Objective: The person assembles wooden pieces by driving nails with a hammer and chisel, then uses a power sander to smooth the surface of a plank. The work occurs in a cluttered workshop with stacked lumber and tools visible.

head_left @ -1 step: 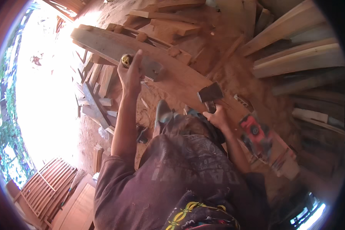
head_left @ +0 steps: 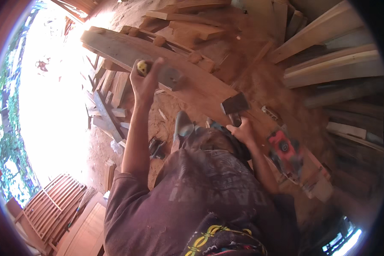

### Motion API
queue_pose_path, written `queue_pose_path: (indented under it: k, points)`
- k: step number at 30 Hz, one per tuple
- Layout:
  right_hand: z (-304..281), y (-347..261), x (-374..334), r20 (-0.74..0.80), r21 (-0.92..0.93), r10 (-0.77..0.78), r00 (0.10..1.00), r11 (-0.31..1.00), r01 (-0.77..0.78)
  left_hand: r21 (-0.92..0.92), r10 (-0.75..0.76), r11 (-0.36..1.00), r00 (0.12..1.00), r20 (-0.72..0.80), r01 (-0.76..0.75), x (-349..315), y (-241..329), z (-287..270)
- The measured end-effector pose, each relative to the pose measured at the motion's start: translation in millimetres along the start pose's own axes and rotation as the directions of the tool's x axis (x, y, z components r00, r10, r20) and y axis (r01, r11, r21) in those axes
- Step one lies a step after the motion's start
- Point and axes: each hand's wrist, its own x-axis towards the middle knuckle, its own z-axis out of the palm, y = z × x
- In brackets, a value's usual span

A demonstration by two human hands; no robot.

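My left hand [head_left: 145, 85] is closed around a yellow-and-black tool handle [head_left: 143, 67], seen end-on; the tool's lower part is hidden. The hand is above a greyish piece of timber [head_left: 115, 53], which has a dark notch near its right end. That timber lies along a long, wide wooden plank [head_left: 205, 91]. My right hand [head_left: 243, 130] grips the short handle of a mallet with a dark, blocky head [head_left: 235, 103]. The mallet's head is over the plank's front part, right of the timber.
A red-and-black power tool [head_left: 284, 147] sits at the plank's right end. Thick boards [head_left: 335, 66] are stacked at right, and offcuts [head_left: 111, 91] lie at left. More timber [head_left: 196, 30] lies behind the plank. A slatted wooden frame [head_left: 51, 209] stands at lower left.
My left hand and the yellow-and-black handle have tilted slightly. My right hand keeps the mallet in nearly the same place.
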Motion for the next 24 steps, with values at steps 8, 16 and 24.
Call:
queue_pose_path:
  k: [8, 16, 24]
  points:
    - [-4.4, -17.7, 7.7, 0.055, 0.079, -0.013, 0.998, 0.997, 0.008, 0.653, 0.217, 0.597, 0.878, 0.428, -0.466, 4.4, -12.9, -3.7]
    - [-7.7, -14.5, 11.9, 0.079, -0.002, -0.014, 0.997, 1.000, 0.014, 0.487, 0.082, 0.866, 0.993, 0.083, -0.113, 25.5, -18.6, -38.6]
    - [-15.4, -22.1, 10.7, 0.111, 0.026, -0.040, 0.993, 0.999, 0.037, -0.212, 0.202, 0.957, 0.979, -0.007, -0.199, 6.0, 64.6, -4.2]
